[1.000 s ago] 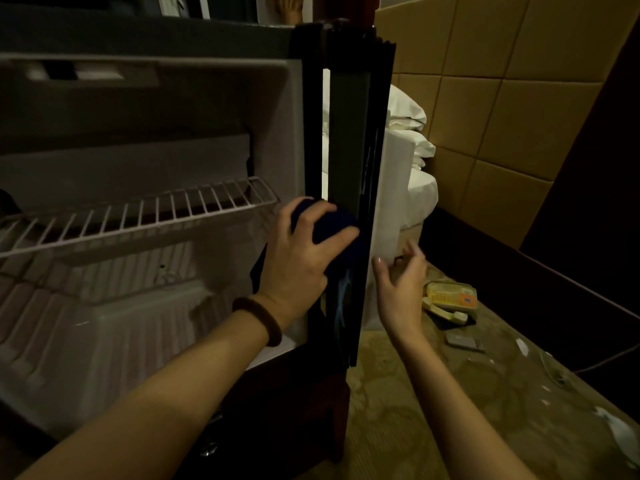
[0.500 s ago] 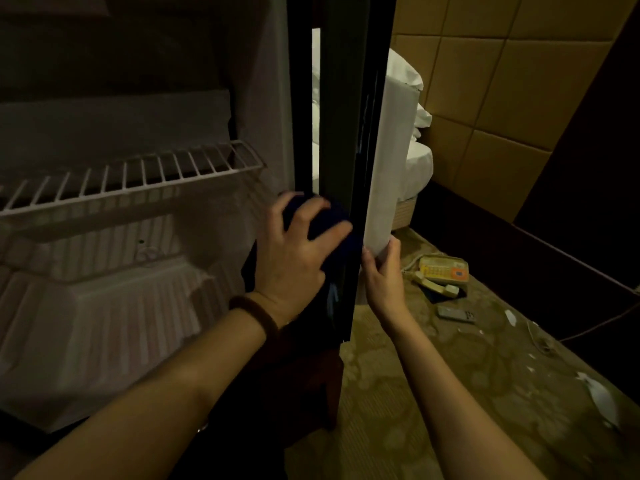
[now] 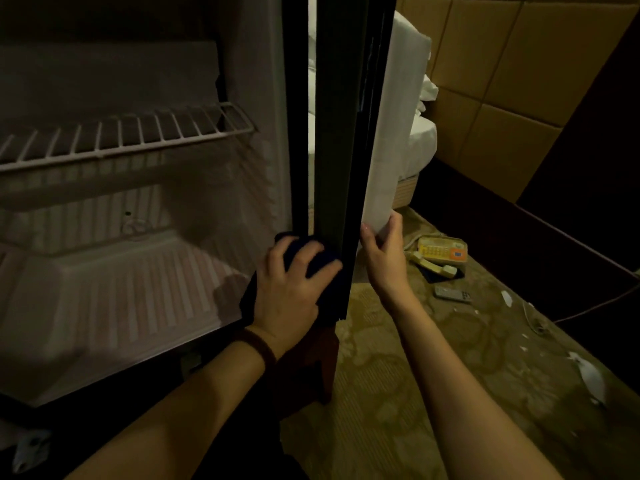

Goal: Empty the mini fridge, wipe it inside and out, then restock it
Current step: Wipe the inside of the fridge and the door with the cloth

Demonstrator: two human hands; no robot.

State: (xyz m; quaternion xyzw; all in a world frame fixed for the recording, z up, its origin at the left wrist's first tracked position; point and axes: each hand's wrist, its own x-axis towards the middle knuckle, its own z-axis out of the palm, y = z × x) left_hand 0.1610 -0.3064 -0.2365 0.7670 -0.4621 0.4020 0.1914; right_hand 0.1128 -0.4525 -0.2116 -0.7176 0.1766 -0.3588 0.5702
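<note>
- The fridge (image 3: 145, 271) stands open, its white ribbed inside bare; one wire shelf (image 3: 124, 136) sits across the upper half.
- The door (image 3: 341, 133) is swung out to the right and seen almost edge-on, its dark edge running top to bottom in the head view.
- The left hand (image 3: 289, 289) presses a dark blue cloth (image 3: 304, 252) against the lower part of the door's edge, next to the fridge's right wall. The fingers are spread and curled over the cloth, which bunches under them and hangs down below the palm.
- A dark band (image 3: 256, 344) circles the left wrist.
- The right hand (image 3: 382, 258) is on the far side of the door, low down, fingers curved around the bottom corner of the door's white inner panel (image 3: 391, 133). The thumb lies on the near side, the fingertips go behind the panel and are hidden.
- Both forearms are bare and reach in from the bottom of the view.
- On the patterned carpet (image 3: 398, 393) to the right of the door lies a yellow phone (image 3: 441, 252) with its handset off the cradle, and near it a grey remote (image 3: 453, 294).
- Scraps of white paper (image 3: 588, 375) lie scattered further right.
- A bed (image 3: 420, 143) with white linen shows behind the door, against a padded tan wall (image 3: 502, 64).
</note>
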